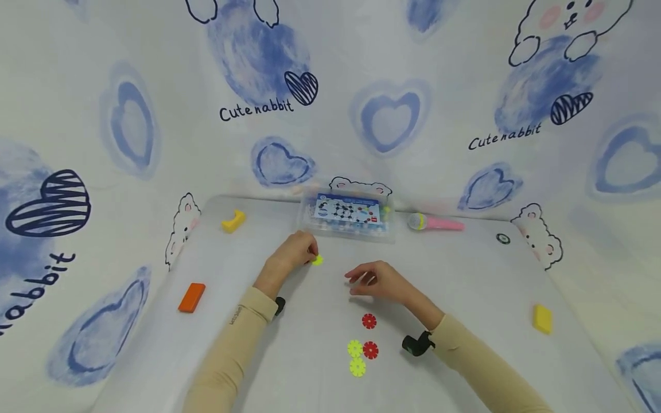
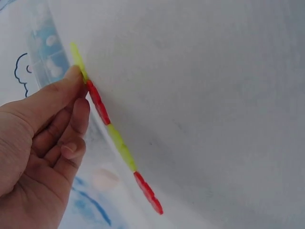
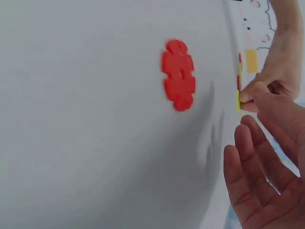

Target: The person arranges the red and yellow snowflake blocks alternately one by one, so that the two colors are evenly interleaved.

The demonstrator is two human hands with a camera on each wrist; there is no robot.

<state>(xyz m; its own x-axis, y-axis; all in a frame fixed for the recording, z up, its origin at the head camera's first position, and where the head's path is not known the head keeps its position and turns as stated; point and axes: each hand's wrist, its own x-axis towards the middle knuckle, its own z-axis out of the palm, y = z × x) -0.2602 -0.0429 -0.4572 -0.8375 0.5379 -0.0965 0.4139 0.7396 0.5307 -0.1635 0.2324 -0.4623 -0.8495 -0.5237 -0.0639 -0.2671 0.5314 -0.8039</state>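
My left hand (image 1: 293,253) pinches the yellow-green end disc of a row of notched plastic snowflake discs (image 2: 98,101). Seen edge-on in the left wrist view, the row alternates yellow-green and red, joined end to end. In the head view only the yellow-green disc (image 1: 317,260) shows beside the fingertips; the hand hides the rest. My right hand (image 1: 381,281) hovers over the table with fingers loosely bent and nothing between them. Below it lies a red snowflake disc (image 1: 369,321). Nearer me, another red disc (image 1: 370,350) lies beside two yellow-green discs (image 1: 355,348).
At the back of the white table (image 1: 310,355) stands a clear plastic box (image 1: 347,217) with a printed label. A pink toy microphone (image 1: 436,222) lies right of it. Yellow (image 1: 233,221) and orange (image 1: 191,297) blocks lie left, a yellow block (image 1: 542,319) far right.
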